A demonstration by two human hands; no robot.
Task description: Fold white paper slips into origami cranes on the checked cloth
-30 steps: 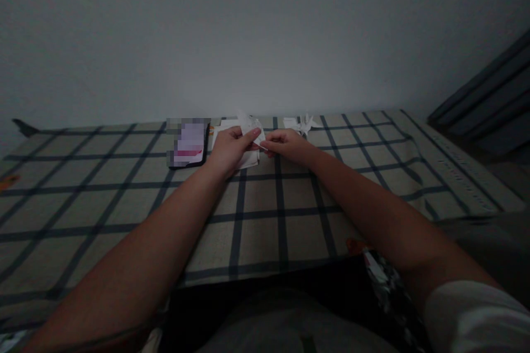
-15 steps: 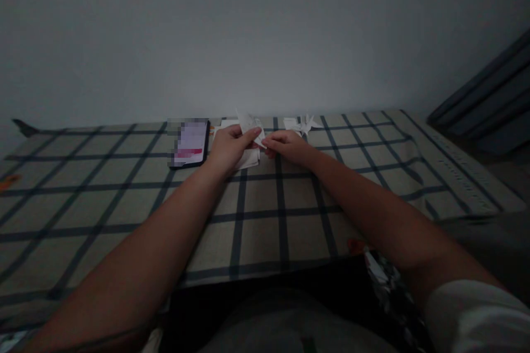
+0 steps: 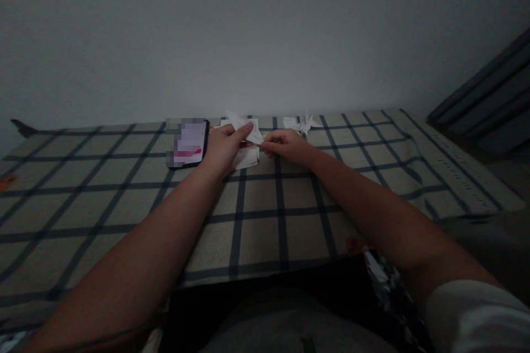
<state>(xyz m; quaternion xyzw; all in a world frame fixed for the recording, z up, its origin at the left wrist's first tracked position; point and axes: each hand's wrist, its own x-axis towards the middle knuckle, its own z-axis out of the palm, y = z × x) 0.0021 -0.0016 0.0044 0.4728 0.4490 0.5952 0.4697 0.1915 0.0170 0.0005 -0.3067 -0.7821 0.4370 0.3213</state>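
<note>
Between my hands is a folded piece of white paper (image 3: 250,131), pointed at its right end and upper left. My left hand (image 3: 226,146) grips its left part, thumb on top. The fingertips of my right hand (image 3: 285,144) pinch the pointed right end. Beneath and behind my left hand lie white paper sheets (image 3: 247,159), partly covered by the hand. Beyond my right hand a white folded-paper figure with several points (image 3: 307,123) rests on the cloth, beside a small white paper piece (image 3: 290,123).
A phone (image 3: 190,143) with a lit, partly blurred screen lies left of my left hand. A checked cloth (image 3: 260,220) covers the table, whose back edge meets a plain wall (image 3: 265,33). Dark folded fabric (image 3: 488,94) hangs at the right.
My left hand has shifted slightly left, and the folded paper has tilted left with it. My right hand stays almost in place, still pinching the tip.
</note>
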